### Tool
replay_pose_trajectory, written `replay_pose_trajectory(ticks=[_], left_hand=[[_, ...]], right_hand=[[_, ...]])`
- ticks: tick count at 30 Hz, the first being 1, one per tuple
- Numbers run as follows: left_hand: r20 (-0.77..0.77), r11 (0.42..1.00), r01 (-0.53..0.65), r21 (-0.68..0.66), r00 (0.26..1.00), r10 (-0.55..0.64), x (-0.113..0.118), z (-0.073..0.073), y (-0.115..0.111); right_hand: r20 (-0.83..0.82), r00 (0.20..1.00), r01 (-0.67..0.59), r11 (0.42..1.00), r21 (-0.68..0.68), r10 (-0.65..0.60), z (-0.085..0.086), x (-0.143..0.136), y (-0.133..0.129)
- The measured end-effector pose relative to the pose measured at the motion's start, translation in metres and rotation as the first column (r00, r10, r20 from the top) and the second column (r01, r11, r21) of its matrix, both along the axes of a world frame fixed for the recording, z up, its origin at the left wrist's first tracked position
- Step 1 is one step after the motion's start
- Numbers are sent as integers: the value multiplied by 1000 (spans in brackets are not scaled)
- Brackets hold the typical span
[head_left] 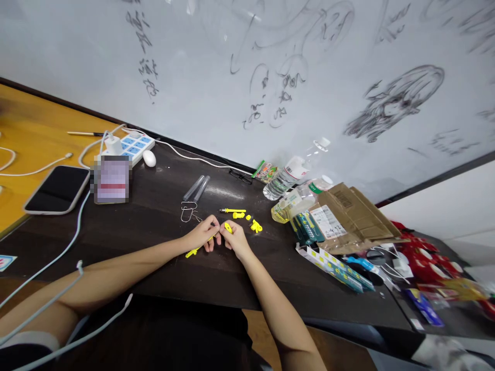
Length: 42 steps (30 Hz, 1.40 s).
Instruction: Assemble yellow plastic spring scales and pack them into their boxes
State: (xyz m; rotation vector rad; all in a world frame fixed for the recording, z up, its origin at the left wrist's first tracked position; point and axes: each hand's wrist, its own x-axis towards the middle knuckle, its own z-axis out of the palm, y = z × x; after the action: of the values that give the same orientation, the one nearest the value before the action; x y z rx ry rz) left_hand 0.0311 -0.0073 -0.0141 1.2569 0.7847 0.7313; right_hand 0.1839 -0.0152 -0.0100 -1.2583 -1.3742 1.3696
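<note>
Over the dark table, my left hand is closed on a yellow plastic piece, one end of which sticks out below the palm. Close beside it, my right hand pinches a small yellow part. The fingertips of both hands nearly meet, and what lies between them is partly hidden. Just beyond the hands are a thin yellow rod with a metal tip, a short yellow piece and a yellow jointed part. Bent metal wires and two clear tubes lie farther back.
A phone, a power strip and white cables are at the left. Water bottles, a bottle of yellow liquid, a cardboard box and green cartons stand at the right. Black glasses lie by the whiteboard.
</note>
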Motion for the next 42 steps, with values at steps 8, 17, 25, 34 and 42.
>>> replay_pose_trajectory(ticks=[8,17,25,34,42], left_hand=[[-145,956,-91,278,980,136,-5,3,-4],[-271,871,-61,488,937,218,-7,8,-6],[-373,822,38,568,902,215,-11,12,-4],[-345,792,-40,609,886,310,-9,13,-4],[-301,815,-100,571,898,321,-10,14,-1]], right_hand=[[5,999,42,999,3,-42,1,0,0],[208,977,-7,962,274,-53,2,4,0],[341,940,-105,952,288,0,1,9,-2],[253,967,-101,951,292,25,0,11,-1],[222,975,-43,978,204,-3,3,12,-1]])
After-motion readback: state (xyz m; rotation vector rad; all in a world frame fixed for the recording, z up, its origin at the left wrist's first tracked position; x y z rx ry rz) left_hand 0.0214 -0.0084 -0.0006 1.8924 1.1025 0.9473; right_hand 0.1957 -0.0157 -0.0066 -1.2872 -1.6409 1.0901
